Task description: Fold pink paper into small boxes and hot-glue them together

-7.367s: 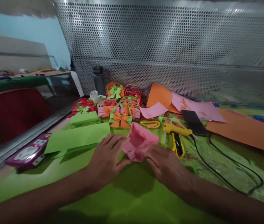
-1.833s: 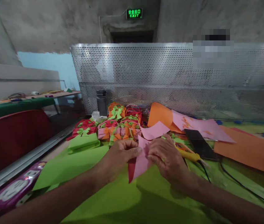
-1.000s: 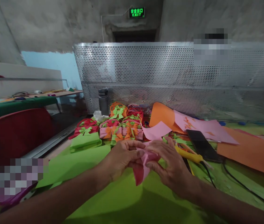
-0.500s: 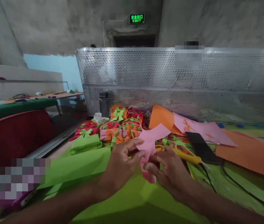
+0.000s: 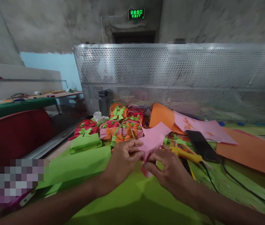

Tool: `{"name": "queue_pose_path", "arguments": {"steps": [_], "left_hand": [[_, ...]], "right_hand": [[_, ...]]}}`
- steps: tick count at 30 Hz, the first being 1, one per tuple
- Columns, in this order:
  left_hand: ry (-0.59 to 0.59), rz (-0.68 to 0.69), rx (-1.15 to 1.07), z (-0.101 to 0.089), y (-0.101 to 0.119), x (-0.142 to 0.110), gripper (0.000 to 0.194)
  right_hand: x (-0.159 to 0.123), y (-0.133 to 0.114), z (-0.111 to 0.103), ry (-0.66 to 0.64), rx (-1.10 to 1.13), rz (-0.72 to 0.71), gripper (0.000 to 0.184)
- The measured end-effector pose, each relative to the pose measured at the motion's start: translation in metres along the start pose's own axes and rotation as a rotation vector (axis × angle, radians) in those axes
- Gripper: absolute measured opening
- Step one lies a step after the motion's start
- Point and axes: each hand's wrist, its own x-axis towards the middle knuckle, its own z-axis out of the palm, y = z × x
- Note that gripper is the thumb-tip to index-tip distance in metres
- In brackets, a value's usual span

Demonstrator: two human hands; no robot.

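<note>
We pinch the folded pink paper (image 5: 149,145) between thumb and fingers of both hands, our left hand (image 5: 127,158) gripping its left edge and our right hand (image 5: 167,163) its lower right part. It is held above the green-covered bench (image 5: 125,200), in front of the little bow-trimmed bags (image 5: 109,132); we can't quite tell where it ends and the pink strip behind begins. A yellow glue gun (image 5: 188,155) lies just beyond our right hand, near a black phone (image 5: 201,145); a green sheet (image 5: 80,165) lies to our left.
</note>
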Motion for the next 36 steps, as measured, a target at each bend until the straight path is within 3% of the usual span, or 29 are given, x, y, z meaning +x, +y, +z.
{"name": "queue_pose_path", "arguments": {"steps": [3,12,17,23,26,31,36], "left_hand": [[0.0,0.008,0.031,-0.002,-0.003,0.003,0.018],[0.07,0.251,0.297,-0.007,-0.009,0.004,0.014],[0.072,0.507,0.406,-0.01,-0.013,0.006,0.013],[0.256,0.706,0.607,-0.014,-0.006,0.007,0.013],[0.229,0.731,0.591,-0.014,-0.003,0.007,0.012],[0.075,0.69,0.446,-0.009,-0.004,0.006,0.011],[0.053,0.663,0.377,-0.007,-0.004,0.004,0.01]], "right_hand": [[-0.001,0.002,0.001,-0.011,0.01,-0.015,0.021],[0.001,0.006,0.001,0.027,0.034,-0.049,0.016],[0.001,0.01,0.0,0.106,0.05,-0.124,0.01],[0.003,0.019,-0.003,0.205,-0.046,-0.292,0.01],[0.005,0.025,-0.004,0.277,-0.146,-0.375,0.004],[0.007,0.033,-0.001,0.334,-0.206,-0.42,0.014],[0.007,0.035,-0.002,0.363,-0.159,-0.46,0.009]]}}
